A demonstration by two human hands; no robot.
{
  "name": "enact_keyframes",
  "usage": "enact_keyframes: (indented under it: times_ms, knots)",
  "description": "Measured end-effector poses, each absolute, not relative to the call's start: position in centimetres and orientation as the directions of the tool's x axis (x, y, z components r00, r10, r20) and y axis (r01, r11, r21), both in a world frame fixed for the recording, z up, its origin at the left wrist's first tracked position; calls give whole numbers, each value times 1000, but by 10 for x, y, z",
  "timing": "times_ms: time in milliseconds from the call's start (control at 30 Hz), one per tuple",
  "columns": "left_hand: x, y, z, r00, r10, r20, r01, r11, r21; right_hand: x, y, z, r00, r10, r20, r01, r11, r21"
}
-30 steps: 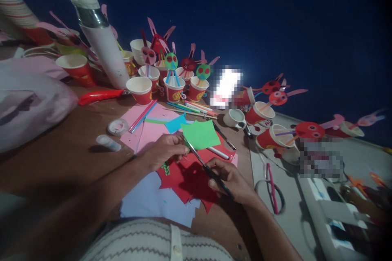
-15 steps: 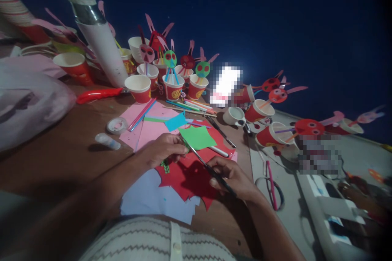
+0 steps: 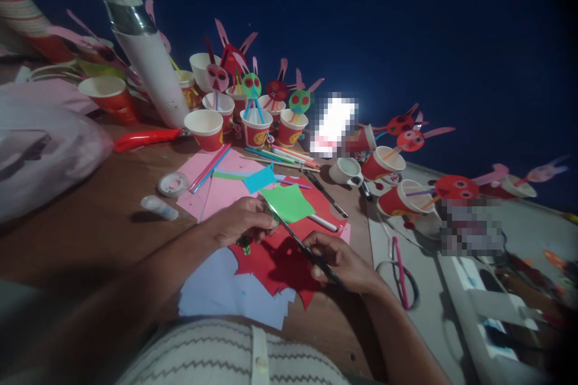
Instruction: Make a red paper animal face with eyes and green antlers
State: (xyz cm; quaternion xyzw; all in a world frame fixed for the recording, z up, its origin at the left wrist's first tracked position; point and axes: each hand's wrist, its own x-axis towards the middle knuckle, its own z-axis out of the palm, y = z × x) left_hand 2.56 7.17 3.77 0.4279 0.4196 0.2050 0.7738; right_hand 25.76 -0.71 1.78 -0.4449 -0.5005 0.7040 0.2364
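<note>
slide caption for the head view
Right hand holds a black-handled tool, left hand near the tool's tip, over red paper.

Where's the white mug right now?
In the head view, the white mug stands right of centre, beyond the right hand, between the coloured pens and a red paper cup.

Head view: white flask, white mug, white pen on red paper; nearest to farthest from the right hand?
From the right hand:
1. White pen, just beyond
2. White mug, beyond the pen
3. White flask, far left
</note>
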Motion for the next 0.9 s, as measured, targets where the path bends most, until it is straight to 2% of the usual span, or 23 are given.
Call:
enact_keyframes:
  times_ms: [167, 467, 900]
  knots:
    - [25, 72, 39, 554, 704, -445, 24, 521, 853, 256, -8, 15, -413, 811, -414, 94, -414, -905]
    - [29, 71, 31, 427, 818, -385, -75, 456, 887, 248, -9, 13, -348, 855, -384, 70, -385, -920]
    - [30, 72, 33, 424, 815, -395, -78, 467, 881, 252, -10, 9, -384, 837, -390, 41, -407, -913]
